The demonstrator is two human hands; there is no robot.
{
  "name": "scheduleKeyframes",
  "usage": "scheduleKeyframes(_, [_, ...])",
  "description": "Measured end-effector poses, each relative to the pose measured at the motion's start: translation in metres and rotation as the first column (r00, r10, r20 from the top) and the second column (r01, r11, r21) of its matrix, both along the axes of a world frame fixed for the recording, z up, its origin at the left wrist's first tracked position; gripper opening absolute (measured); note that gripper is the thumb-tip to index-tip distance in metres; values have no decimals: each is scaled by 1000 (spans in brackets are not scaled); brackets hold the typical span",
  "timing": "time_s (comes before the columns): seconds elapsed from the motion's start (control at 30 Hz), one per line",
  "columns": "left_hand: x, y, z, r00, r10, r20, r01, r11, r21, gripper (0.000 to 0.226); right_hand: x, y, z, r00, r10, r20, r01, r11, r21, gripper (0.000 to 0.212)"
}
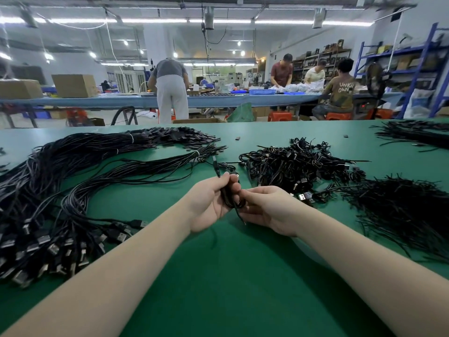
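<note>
Both of my hands meet above the middle of the green table (218, 276). My left hand (211, 203) grips a folded black cable (229, 198), whose plug end sticks up past my fingers toward the back. My right hand (264, 207) pinches the same cable at its lower end, where a thin black tail hangs down between the hands. The part of the cable inside my palms is hidden.
Big bundles of long black USB cables (60, 190) lie at the left, plugs toward me. A heap of coiled cables (296, 164) sits at the back right, and loose black ties (403, 207) at the right. Several people work at a far blue bench.
</note>
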State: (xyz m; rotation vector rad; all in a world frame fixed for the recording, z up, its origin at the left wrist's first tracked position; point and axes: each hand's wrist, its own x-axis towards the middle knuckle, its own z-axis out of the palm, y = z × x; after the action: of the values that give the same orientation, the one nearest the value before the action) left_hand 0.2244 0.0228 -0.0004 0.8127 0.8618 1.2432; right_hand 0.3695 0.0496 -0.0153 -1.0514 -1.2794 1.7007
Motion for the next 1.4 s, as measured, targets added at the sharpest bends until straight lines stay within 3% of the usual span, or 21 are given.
scheduleKeyframes(0.2, [8,-1,-3,996,43,-77,-37,996,82,31,-7,-3,-7,993,-113,11,112,989,100,13])
scheduleKeyframes(0.27, [13,1,-6,967,119,-227,-83,983,163,35,-10,-4,-8,988,-154,1,152,981,124,17])
scheduleKeyframes(0.33, [15,2,-10,853,268,-448,-151,948,281,38,-10,-4,-8,984,-180,-13,180,975,132,17])
scheduleKeyframes(0.37, [14,2,-12,820,307,-484,-169,936,308,39,-9,-4,-8,985,-175,-13,175,976,133,17])
scheduleKeyframes(0.43, [11,0,-15,874,265,-407,-156,947,281,40,-7,-4,-8,992,-129,-4,129,983,128,18])
scheduleKeyframes(0.5, [6,-1,-13,977,109,-186,-71,977,201,39,-6,-5,-7,997,-74,1,73,989,127,17])
scheduleKeyframes(0.6, [0,-1,-10,1000,-12,-9,14,989,149,43,-5,-6,-6,999,-34,5,33,990,138,19])
scheduleKeyframes(0.8, [4,1,-12,995,28,-94,-10,983,182,30,1,-6,-3,991,137,12,-137,983,122,32])
scheduleKeyframes(0.9, [5,1,-15,980,44,-195,-2,977,211,29,2,-6,-5,978,179,104,-198,954,226,33])
scheduleKeyframes(0.97, [6,0,-15,971,50,-232,3,975,223,29,-1,-7,-5,947,81,312,-206,897,392,34])
scheduleKeyframes(1.07, [9,-3,-15,947,108,-303,-28,966,259,29,-5,-7,-6,745,-240,622,-284,729,622,29])
scheduleKeyframes(1.17, [11,-2,-17,928,143,-343,-31,950,311,29,-8,-10,-7,657,-388,646,-295,656,695,32])
scheduleKeyframes(1.27, [16,-2,-19,918,151,-366,-18,939,343,29,-10,-11,-8,649,-394,650,-304,649,697,28])
scheduleKeyframes(1.4, [20,0,-22,923,157,-351,-23,934,357,29,-12,-16,-8,619,-407,671,-308,661,685,44])
